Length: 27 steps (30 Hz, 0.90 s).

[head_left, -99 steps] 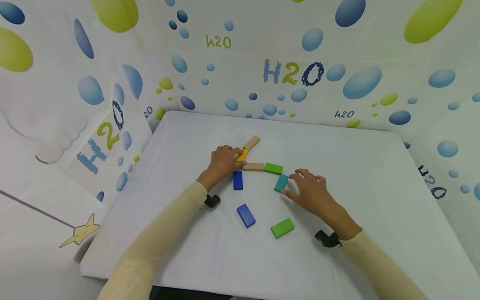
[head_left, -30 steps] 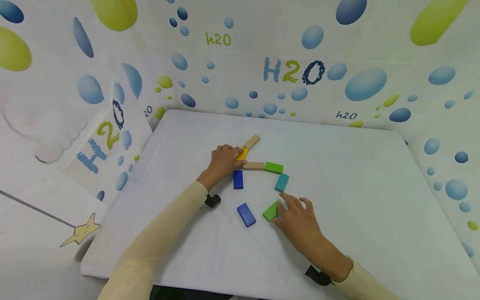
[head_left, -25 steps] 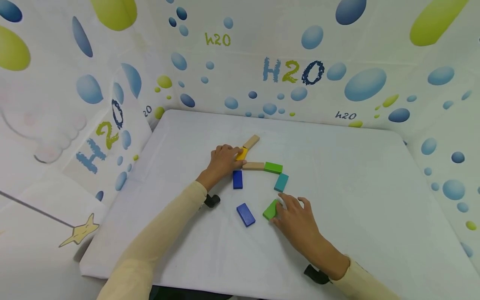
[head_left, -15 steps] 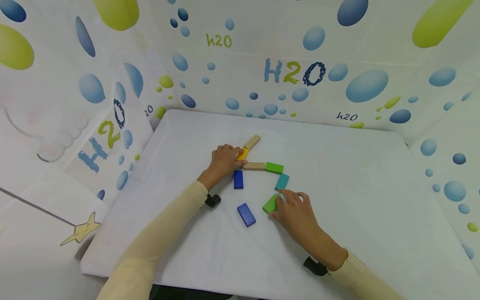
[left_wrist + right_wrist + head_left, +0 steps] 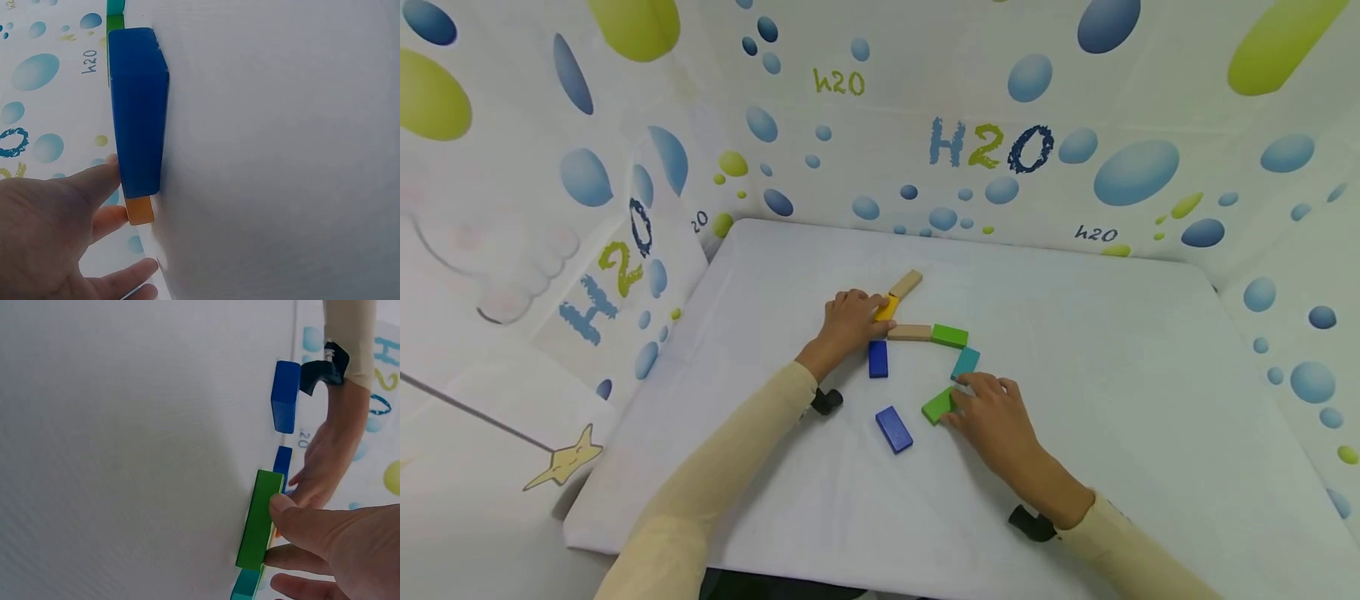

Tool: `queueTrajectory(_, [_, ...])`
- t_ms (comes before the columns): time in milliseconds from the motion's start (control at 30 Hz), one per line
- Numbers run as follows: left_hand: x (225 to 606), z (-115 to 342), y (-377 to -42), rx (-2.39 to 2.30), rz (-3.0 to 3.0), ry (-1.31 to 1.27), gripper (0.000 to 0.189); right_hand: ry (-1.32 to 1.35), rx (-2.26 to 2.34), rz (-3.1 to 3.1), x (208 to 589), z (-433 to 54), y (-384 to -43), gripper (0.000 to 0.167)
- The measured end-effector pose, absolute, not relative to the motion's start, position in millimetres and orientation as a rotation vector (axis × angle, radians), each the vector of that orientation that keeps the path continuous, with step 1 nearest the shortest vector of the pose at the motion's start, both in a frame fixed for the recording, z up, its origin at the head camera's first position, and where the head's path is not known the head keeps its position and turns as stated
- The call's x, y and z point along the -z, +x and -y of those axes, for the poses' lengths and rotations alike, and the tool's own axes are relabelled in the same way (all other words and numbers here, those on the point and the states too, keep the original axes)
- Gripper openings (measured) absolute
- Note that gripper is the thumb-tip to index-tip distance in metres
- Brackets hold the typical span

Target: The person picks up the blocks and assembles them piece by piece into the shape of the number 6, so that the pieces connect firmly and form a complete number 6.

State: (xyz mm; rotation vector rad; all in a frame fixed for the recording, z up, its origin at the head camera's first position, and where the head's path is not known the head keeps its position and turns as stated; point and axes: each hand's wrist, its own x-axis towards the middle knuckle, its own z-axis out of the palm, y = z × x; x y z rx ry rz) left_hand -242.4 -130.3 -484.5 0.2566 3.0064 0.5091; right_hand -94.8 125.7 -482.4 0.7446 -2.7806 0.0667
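In the head view my left hand (image 5: 848, 321) has thumb and index finger at the ends of a yellow wooden block (image 5: 887, 308). The left wrist view shows that block's end (image 5: 140, 211) below a blue block (image 5: 139, 119), which hides part of it. My right hand (image 5: 1000, 417) pinches a green block (image 5: 937, 407) lying flat; its thumb (image 5: 284, 503) presses one side in the right wrist view. Close beyond this block lies a teal block (image 5: 966, 362), its near end by my right index finger. A second green block (image 5: 950, 336) adjoins the teal one.
A tan block (image 5: 910, 332) links the far green block to my left thumb's side. Another tan block (image 5: 907, 283) slants away behind the yellow one. One blue block (image 5: 878, 360) lies below my left hand; a loose blue block (image 5: 893, 430) sits nearer on the white-covered table (image 5: 820, 517).
My right hand has left the teal block, taken hold of the near green block and slid it away from me and left, towards the teal block. The left hand stays at the yellow block.
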Motion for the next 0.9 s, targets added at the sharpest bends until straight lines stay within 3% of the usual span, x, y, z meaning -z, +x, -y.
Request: queueTrajectory(900, [482.5, 130.8, -238.4, -0.531, -3.008, 0.262, 0.060, 0.724, -0.035, 2.773, 484.9, -118.6, -104.8, 0.040])
